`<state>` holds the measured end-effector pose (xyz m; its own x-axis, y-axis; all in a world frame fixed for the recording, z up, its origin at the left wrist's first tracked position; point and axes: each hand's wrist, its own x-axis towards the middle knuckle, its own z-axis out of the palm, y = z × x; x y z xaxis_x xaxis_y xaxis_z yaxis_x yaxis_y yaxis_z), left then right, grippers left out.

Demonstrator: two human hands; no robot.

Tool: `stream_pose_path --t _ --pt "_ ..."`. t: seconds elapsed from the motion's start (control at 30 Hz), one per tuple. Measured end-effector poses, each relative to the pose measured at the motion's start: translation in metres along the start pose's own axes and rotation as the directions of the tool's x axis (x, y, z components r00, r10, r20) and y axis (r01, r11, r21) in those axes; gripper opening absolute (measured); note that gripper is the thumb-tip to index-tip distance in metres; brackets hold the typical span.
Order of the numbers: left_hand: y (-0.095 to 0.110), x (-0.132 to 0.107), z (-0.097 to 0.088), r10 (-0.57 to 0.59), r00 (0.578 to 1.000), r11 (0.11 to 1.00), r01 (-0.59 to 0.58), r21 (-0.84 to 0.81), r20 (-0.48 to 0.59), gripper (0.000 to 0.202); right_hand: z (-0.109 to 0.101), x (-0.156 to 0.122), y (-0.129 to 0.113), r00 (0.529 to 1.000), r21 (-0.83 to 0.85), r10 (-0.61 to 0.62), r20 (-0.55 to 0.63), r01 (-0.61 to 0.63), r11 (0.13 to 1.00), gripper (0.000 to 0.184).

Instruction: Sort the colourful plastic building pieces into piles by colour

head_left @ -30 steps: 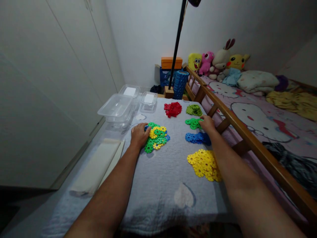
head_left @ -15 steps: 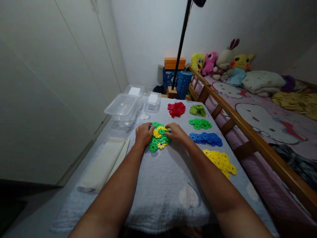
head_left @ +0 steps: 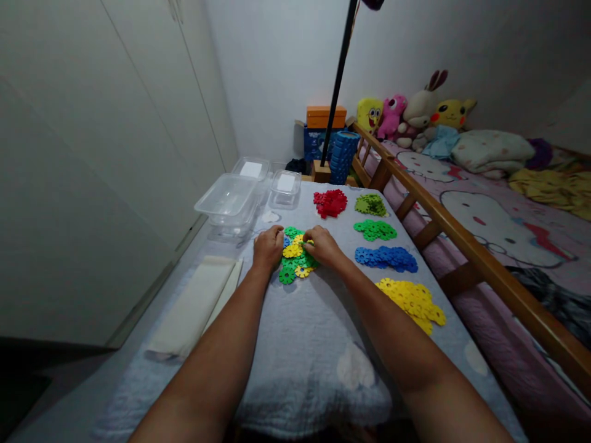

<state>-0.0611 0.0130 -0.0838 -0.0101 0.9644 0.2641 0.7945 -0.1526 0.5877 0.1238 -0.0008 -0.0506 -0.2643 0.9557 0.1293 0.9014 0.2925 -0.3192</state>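
Observation:
A mixed heap of flower-shaped plastic discs [head_left: 290, 261], green and yellow with a bit of blue, lies in the middle of the cloth-covered table. My left hand [head_left: 268, 249] rests against the heap's left side, fingers curled together; whatever they may hold is hidden. Over the heap's right side, my right hand [head_left: 323, 247] pinches a green disc [head_left: 302, 243] between thumb and fingers. To the right, discs lie sorted by colour: a red pile [head_left: 330, 203], an olive-green pile [head_left: 370, 205], a green pile [head_left: 375, 230], a blue pile [head_left: 386, 258] and a yellow pile [head_left: 413, 303].
Clear plastic containers [head_left: 228, 195] stand at the table's back left, with a smaller lidded box [head_left: 285, 184] beside them. A folded cream cloth [head_left: 194, 307] lies along the left. A wooden bed rail [head_left: 443, 237] borders the right side; a black pole [head_left: 339, 86] rises behind.
My right hand has shifted slightly left over the heap and lifted a green disc off a yellow one. My left hand has drawn its fingers in, uncovering a blue disc.

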Motion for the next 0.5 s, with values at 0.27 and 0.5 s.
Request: stream_pose_path --t 0.27,0.5 --pt "-0.006 0.003 0.005 0.041 0.998 0.999 -0.041 -0.011 -0.048 0.034 -0.035 0.006 0.065 0.971 0.167 0.136 -0.199 -0.103 0.981 0.021" --pt "-0.002 0.0 0.005 -0.088 0.991 0.992 0.096 0.079 -0.105 0.032 -0.067 0.003 0.164 0.773 0.243 0.572 -0.276 -0.52 0.819 0.016"
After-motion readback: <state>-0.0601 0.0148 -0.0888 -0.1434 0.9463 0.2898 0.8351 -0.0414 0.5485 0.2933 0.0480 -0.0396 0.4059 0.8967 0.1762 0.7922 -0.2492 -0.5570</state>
